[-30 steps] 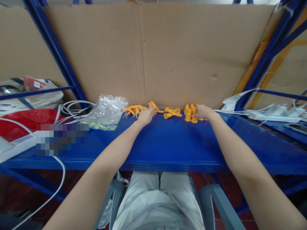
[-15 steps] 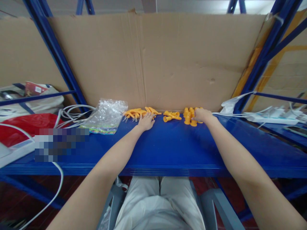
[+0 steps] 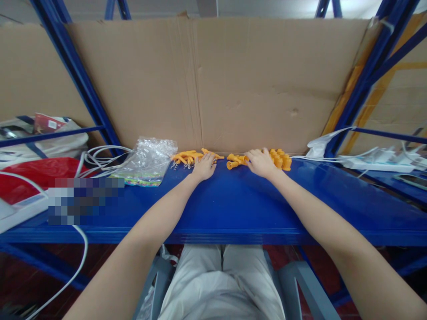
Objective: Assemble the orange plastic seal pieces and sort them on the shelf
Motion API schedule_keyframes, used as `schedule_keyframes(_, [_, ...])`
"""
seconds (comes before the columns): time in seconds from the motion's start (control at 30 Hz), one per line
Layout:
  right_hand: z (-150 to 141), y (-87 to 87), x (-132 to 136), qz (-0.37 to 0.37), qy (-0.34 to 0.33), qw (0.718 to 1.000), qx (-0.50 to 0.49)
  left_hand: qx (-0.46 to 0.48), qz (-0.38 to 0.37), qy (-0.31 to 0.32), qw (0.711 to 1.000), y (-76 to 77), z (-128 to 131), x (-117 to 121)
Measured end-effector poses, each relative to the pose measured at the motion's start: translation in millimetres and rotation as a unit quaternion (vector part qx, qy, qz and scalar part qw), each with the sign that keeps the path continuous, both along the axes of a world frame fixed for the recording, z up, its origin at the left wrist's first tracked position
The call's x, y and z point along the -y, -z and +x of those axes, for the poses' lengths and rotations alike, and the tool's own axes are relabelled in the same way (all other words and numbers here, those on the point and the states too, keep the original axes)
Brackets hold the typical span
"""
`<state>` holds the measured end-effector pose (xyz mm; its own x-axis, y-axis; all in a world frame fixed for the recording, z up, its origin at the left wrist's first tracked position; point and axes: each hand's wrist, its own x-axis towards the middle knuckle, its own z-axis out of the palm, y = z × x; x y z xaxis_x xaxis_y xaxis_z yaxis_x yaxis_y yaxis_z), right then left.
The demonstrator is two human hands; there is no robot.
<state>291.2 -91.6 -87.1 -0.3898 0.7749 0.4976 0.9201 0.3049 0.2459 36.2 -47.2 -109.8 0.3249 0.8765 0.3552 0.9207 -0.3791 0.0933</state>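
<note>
Small orange plastic parts lie in groups along the back of a blue shelf (image 3: 233, 204), against a cardboard sheet (image 3: 216, 80). My left hand (image 3: 204, 166) rests with fingers stretched out on the near edge of a pile of long orange pieces (image 3: 187, 155). My right hand (image 3: 260, 162) lies flat, fingers spread, between a small group of funnel-shaped orange pieces (image 3: 235, 161) and a cluster of short orange caps (image 3: 280, 158), touching the caps' left side. Neither hand holds anything that I can see.
A crumpled clear plastic bag (image 3: 150, 158) lies left of the orange pieces, with white cables (image 3: 96, 158) and a red bag (image 3: 36, 173) further left. White power strips and cables (image 3: 376, 159) sit at the right. Blue rack posts (image 3: 76, 75) flank the cardboard.
My right hand has slid left from the cap cluster toward the funnel-shaped pieces, and the caps now sit further right. My left hand has stayed at the long pieces.
</note>
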Motion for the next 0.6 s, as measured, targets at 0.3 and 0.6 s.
schedule_keyframes(0.3, [-18,20.4,1,-0.119,0.020,0.992,0.020,-0.012,0.053,0.088,0.995,-0.5,8,6])
schedule_keyframes(0.6, [-22,21.5,0,-0.109,0.040,0.993,0.021,-0.023,0.069,0.153,0.986,3.0,12,5])
